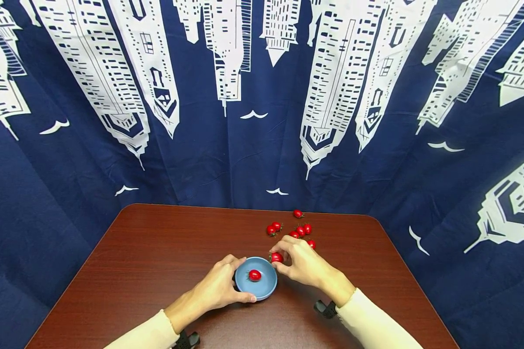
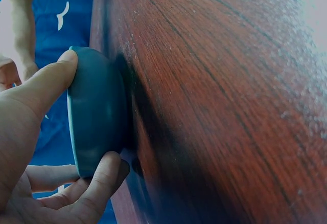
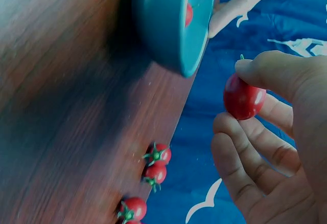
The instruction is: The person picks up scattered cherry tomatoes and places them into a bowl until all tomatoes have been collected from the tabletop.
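Right hand (image 1: pixel 302 261) pinches one cherry tomato (image 1: pixel 276 257) between thumb and fingers, just beside the right rim of the blue bowl (image 1: pixel 267 285), while the left hand (image 1: pixel 221 286) grips the bowl from the other side, thumb at the near rim and fingers round the far wall. From the head, the bowl's inside shows, with a single tomato (image 1: pixel 254 275) lying in it; the left wrist view gives instead the bowl's outer wall and the dark shadow under it, though I cannot tell whether its base touches the wood. Only the right wrist view shows the thumb set by the held tomato's short green stem, with the lower fingers spread below it. Brown table (image 1: pixel 157 271) runs in a wide stretch from the left hand to the left edge, and more wood lies right of the right forearm. At the back edge, against the blue curtain (image 1: pixel 229 160), sits the farthest loose tomato (image 1: pixel 298 213). Counted from the head: one bowl, one tomato inside, one pinched, and seven loose beyond the right hand, some partly covered.
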The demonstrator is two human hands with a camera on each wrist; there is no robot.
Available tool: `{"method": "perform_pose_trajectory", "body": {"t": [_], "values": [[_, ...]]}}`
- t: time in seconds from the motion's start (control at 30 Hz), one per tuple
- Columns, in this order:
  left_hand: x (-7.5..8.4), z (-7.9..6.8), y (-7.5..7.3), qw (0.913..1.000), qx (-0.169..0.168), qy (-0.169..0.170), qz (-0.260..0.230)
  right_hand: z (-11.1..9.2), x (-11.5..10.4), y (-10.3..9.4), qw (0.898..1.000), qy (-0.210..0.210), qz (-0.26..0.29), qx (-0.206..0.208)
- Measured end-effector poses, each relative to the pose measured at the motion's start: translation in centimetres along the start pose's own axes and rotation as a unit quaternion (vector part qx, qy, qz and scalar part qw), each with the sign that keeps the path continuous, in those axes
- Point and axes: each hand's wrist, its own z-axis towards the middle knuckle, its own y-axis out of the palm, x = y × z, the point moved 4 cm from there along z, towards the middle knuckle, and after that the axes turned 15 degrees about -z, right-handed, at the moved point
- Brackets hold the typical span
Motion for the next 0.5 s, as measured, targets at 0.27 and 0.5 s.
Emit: {"method": "perform_pose_trajectory", "body": {"t": [0.27, 0.5], "values": [[0.0, 0.0, 0.0, 1.0, -0.005, 0.0, -0.007, 0.4, -1.2, 0.7, 1.0, -0.016, 0.015, -0.023], [0.1, 0.0, 0.0, 0.9999, -0.007, -0.004, -0.01, 0.6, -1.9, 1.0, 0.999, -0.02, 0.028, -0.042]]}}
